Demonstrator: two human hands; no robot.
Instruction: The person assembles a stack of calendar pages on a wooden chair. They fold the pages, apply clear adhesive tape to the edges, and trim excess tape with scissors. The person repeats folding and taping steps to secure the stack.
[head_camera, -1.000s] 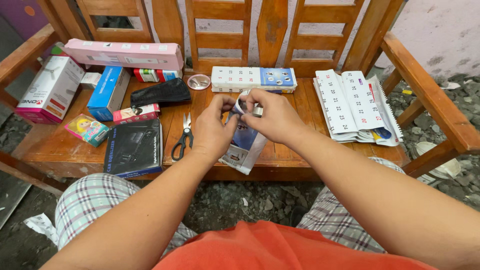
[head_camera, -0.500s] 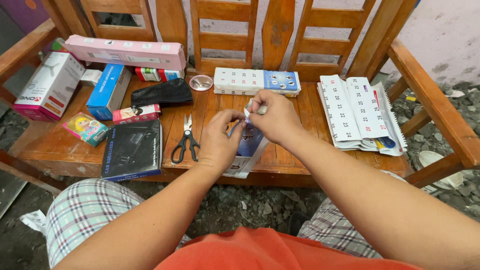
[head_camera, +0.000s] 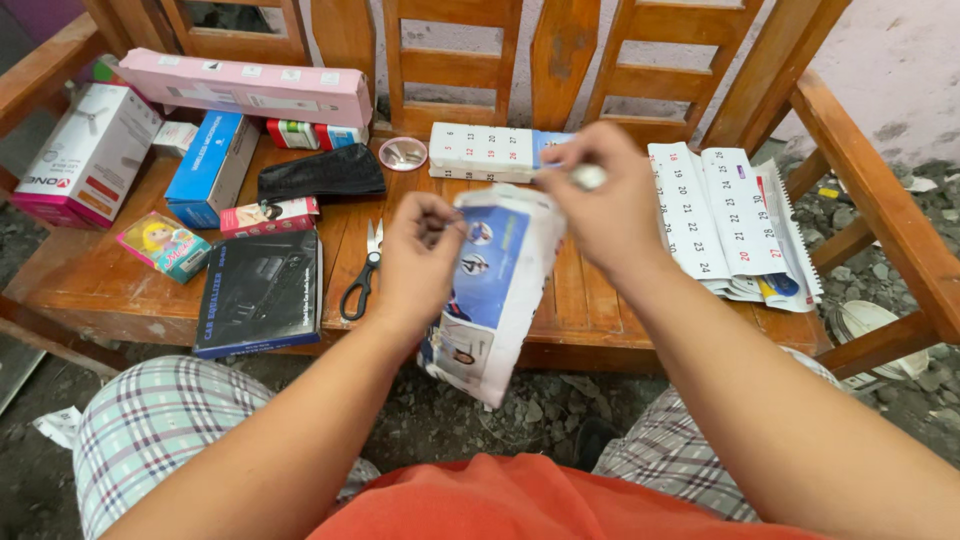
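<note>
Printed pouch held up between my two hands

My left hand (head_camera: 420, 255) grips the pouch (head_camera: 488, 290) at its top edge above the worktop (head_camera: 590, 300); my right hand (head_camera: 610, 205) pinches a small white piece (head_camera: 587, 177), scissors (head_camera: 362, 272) lying just left.

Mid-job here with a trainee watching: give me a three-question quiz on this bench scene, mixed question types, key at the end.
1. True or false: the scissors lie on the wooden bench, touched by neither hand.
2. Which hand pinches the top edge of the printed paper packet?
A. left hand
B. right hand
C. neither
3. Fill in: the long box at the back of the bench, against the slats, is ____ in colour.

Key: 1 true. 2 A. 3 pink, the long box.
</note>
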